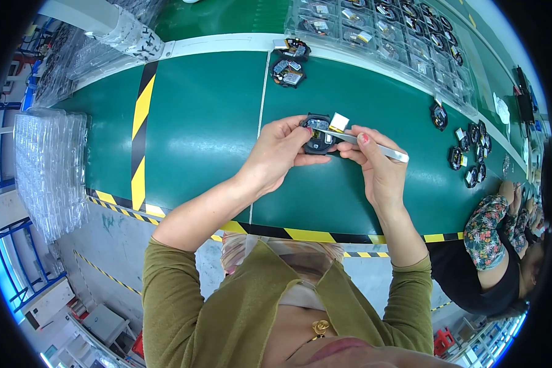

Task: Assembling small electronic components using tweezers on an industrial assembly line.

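Note:
My left hand (275,150) is closed round the edge of an open black watch case (316,145), its thumb on the near rim and fingers beneath. Circuit parts show inside the case. A silver battery pouch with a yellow strip (339,121) sticks out past the case's upper right side. Pinched in my right hand (380,172) are metal tweezers (389,151), their tips reaching into the case below the battery. What the tips touch is too small to make out.
Two similar watch cases (288,72) lie beyond my hands; several more (474,141) sit at the right beside a co-worker's patterned sleeve (486,230). Clear trays of cases (380,37) stand at the back. Stacked clear trays (49,172) rise at the left. Striped tape (300,235) marks the green table's near edge.

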### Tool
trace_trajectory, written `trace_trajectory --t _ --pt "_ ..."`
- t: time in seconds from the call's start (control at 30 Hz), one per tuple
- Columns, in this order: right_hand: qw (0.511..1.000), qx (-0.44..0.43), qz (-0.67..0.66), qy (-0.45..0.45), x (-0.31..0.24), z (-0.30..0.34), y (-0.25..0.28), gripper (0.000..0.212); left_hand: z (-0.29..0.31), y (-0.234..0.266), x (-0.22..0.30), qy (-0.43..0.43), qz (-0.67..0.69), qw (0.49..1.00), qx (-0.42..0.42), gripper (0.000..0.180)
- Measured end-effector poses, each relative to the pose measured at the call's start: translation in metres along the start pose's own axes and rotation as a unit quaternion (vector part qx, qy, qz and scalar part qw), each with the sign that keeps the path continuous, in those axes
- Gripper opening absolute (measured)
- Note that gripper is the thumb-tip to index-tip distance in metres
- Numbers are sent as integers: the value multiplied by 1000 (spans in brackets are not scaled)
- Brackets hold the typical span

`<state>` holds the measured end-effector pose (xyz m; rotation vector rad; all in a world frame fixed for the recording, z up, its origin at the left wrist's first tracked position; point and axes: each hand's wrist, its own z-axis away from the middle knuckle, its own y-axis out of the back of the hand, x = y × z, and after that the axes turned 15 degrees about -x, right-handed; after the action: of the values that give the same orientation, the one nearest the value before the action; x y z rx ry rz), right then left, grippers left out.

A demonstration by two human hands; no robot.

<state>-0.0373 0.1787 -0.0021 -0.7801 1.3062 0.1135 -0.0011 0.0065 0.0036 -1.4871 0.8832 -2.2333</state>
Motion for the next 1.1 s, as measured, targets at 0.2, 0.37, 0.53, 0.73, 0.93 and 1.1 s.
trace_trajectory --t 0.2,0.37,0.53,0.73,0.93,1.1 --pt "1000 12 4 2 1 0 -4 19 -1 -1 0 12 -4 1000 3 27" --pt "1000 11 1 22 1 0 -3 18 0 -1 2 22 15 1000 11 27" --pt "999 -15 38 6 2 1 -1 18 -1 1 0 22 19 1000 5 26" --pt "998 4 57 39 -1 1 -2 17 -2 3 -2 24 34 999 -17 27" --pt "993 -5 108 53 0 2 -2 17 -2 4 -4 -5 10 999 -44 35" --pt "992 -6 113 58 1 2 -2 17 -2 1 -7 -39 -84 995 -31 44"
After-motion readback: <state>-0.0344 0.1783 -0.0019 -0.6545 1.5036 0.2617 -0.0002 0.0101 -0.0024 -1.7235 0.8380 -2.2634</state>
